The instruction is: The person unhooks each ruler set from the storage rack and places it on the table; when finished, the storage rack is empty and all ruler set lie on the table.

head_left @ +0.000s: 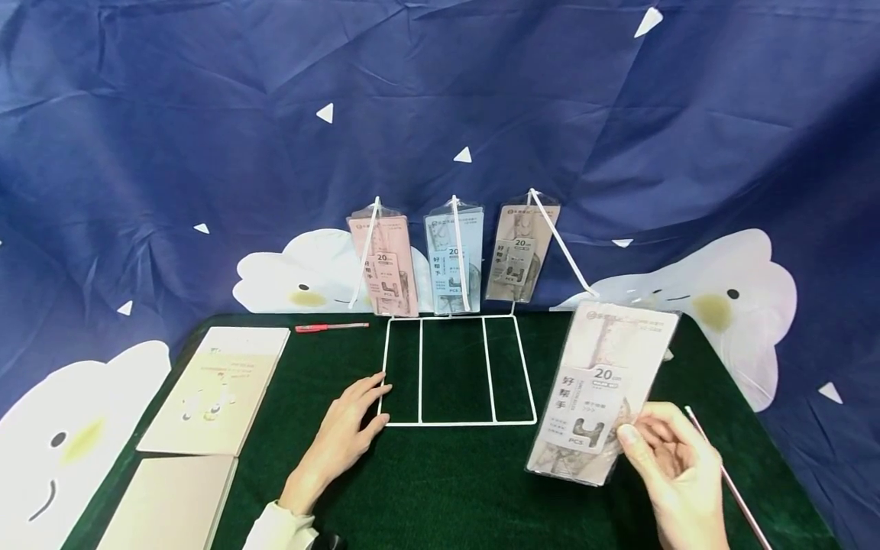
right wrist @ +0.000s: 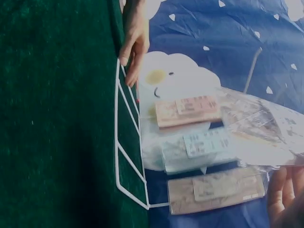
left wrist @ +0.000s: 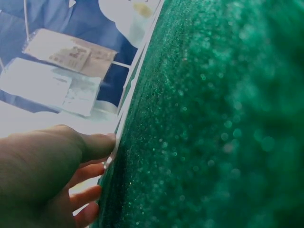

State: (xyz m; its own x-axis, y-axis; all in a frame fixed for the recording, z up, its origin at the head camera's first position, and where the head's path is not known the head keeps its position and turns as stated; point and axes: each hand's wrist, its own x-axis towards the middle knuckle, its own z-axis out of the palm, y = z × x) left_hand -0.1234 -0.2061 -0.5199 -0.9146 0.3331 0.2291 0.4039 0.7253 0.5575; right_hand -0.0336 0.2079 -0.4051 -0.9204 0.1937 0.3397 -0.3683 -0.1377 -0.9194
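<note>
My right hand (head_left: 677, 458) pinches a beige 20 cm ruler set packet (head_left: 605, 382) by its lower right edge, thumb in front. The packet's top overlaps the front tip of the right arm of a white wire display rack (head_left: 457, 422). Three more packets hang on the rack: pink (head_left: 392, 267), blue (head_left: 454, 263) and brown (head_left: 519, 252). My left hand (head_left: 347, 424) rests at the rack's front left corner, fingertips over its side bar. In the left wrist view, the thumb (left wrist: 97, 145) lies against the white wire.
Two booklets lie at the left, one printed (head_left: 213, 389) and one plain (head_left: 168, 500). A red pen (head_left: 330, 328) lies behind my left hand. A thin pink stick (head_left: 742, 500) is at the right edge of the green cloth (head_left: 440, 489). Blue patterned fabric (head_left: 412, 92) hangs behind.
</note>
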